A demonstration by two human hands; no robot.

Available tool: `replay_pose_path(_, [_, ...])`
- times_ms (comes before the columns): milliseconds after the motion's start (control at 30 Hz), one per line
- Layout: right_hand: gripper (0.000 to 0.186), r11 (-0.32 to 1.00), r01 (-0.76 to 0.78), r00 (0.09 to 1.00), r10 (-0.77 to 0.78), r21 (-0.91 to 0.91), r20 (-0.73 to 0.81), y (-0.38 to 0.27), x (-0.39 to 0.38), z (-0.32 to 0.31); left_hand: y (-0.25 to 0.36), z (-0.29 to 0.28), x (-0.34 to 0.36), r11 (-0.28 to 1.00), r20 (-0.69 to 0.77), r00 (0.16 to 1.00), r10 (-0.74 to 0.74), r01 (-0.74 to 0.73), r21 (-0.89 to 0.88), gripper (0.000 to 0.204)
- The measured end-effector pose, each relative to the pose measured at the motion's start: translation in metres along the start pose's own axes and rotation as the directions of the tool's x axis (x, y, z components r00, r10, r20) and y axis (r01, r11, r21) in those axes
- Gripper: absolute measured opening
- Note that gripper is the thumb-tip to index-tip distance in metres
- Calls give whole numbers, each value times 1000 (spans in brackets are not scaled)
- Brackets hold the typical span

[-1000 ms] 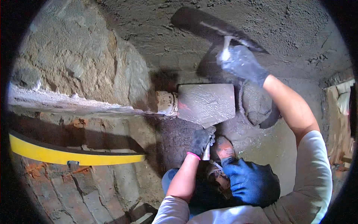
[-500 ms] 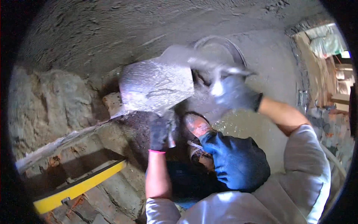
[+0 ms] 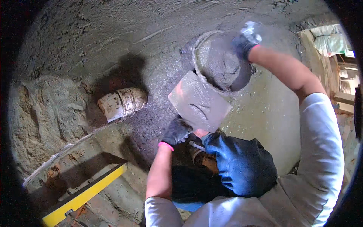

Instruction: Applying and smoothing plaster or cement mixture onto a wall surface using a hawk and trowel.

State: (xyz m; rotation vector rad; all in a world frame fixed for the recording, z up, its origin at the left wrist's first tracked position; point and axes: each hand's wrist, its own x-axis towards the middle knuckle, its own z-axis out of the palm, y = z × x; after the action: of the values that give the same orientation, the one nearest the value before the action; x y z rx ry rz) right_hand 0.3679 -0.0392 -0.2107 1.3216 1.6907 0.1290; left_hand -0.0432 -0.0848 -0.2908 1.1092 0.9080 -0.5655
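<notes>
My left hand (image 3: pixel 176 132), in a dark glove with a pink cuff, is closed under the near edge of a flat metal hawk (image 3: pixel 202 102). Grey mortar smears the hawk's face, and its far corner overlaps the near rim of a round mortar bucket (image 3: pixel 196 56). Wet grey mortar (image 3: pixel 221 62) lies inside the bucket. At the bucket's far right side is my right hand (image 3: pixel 247 39), gloved and blurred. Its fingers are closed round a trowel whose shiny part (image 3: pixel 252 31) shows at the fist; the blade is smeared by motion.
A mortar-stained pipe elbow (image 3: pixel 124 102) juts out on the left. A yellow spirit level (image 3: pixel 85 195) lies at the lower left. Rough plastered wall (image 3: pixel 113 34) rises behind. My bent knee (image 3: pixel 245 162) in blue trousers is below the hawk, beside wet grey floor (image 3: pixel 261 117).
The hawk has moved right and nearer to me, uncovering the pipe elbow. My right hand has swung away to the far side of the bucket with the trowel.
</notes>
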Motion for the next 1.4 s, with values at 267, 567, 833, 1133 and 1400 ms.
replay_pose_path(267, [37,213,799,589,-89,562,-803,-49,-13,10,-41,13,51,803,-136,835,533,-449,391,44])
replay_pose_path(567, [42,859,339,935,-261,384,-240,-20,-91,-116,-49,8,55,705,-50,828,558,-442,555,29])
replay_pose_path(833, [21,889,246,961,-173,386,-215,24,-82,-75,-53,15,55,722,-99,809,580,-454,522,37])
replay_pose_path(1133, [27,933,352,892,-312,70,-327,-40,-55,-30,-36,17,49,792,-117,864,490,-384,475,37])
replay_pose_path(1400, [39,823,562,771,-485,83,-412,-45,-92,-121,-80,-5,80,308,-79,388,918,-573,759,36])
